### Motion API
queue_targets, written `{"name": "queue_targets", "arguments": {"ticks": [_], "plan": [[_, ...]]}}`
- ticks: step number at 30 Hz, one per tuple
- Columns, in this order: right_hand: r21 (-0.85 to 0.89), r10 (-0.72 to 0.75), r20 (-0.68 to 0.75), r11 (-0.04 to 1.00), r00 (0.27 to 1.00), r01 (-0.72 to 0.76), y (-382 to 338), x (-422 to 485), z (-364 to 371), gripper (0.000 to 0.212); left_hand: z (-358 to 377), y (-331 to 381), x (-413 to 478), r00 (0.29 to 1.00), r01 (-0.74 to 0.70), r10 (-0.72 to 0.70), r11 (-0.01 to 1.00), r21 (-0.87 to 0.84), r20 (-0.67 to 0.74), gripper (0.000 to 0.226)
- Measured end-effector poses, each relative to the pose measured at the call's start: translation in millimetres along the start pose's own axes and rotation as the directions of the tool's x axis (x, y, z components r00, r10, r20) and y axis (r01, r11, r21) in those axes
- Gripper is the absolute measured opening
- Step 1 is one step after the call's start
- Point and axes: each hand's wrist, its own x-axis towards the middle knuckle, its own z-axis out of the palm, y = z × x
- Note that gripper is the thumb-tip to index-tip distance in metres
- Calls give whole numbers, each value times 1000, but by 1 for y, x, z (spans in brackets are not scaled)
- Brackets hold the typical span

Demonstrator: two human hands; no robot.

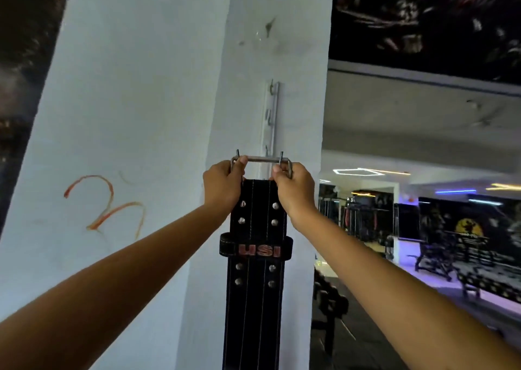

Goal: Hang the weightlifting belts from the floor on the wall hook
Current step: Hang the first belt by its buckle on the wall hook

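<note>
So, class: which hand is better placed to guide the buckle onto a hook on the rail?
Probably the right hand: it grips the buckle nearest the hook rail. The left hand holds the far end of the belt.

I face a pale white painted pillar (135, 110) with an orange scribble (107, 203) low on its left face. To my right, a dim gym room (423, 228) opens, with blue-violet strip lights (455, 191), dark murals (423, 17) overhead and black metal benches (439, 254).
</note>
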Motion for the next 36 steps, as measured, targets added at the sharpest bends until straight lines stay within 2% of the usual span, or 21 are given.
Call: {"name": "queue_targets", "arguments": {"ticks": [5,9,13,18,23,27,29,31,33,36], "plan": [[21,-59,-79,998,995,61,-26,48,15,20,17,21,52,995,-73,73,997,5,-72,52],[7,5,-140,1000,990,-4,-26,64,20,23,29,21,70,999,-32,33,999,37,-31,54],[-28,71,-130,997,989,-75,-2,54,20,25,36,-1,63,998,55,-57,998,40,33,54],[-26,111,-87,993,990,-114,4,58,18,28,36,-10,62,998,38,-40,997,64,44,49],[-42,146,-71,988,987,-149,1,48,11,21,31,-9,52,997,36,-45,990,135,67,50],[-226,-10,-113,974,994,-16,-6,28,1,39,17,-5,31,994,24,-52,962,273,94,48],[-299,-83,-65,952,994,60,-6,13,-4,37,7,-10,14,994,-77,45,934,348,97,47],[-371,-155,16,917,988,150,2,-10,-8,55,-6,-17,-12,974,-214,166,893,395,153,49],[-404,-247,73,879,966,255,19,-42,-10,56,-20,-29,-45,943,-320,250,859,400,217,50],[-402,-280,94,867,956,293,58,-97,-9,51,-41,-60,-103,916,-376,257,819,434,308,53]]}}
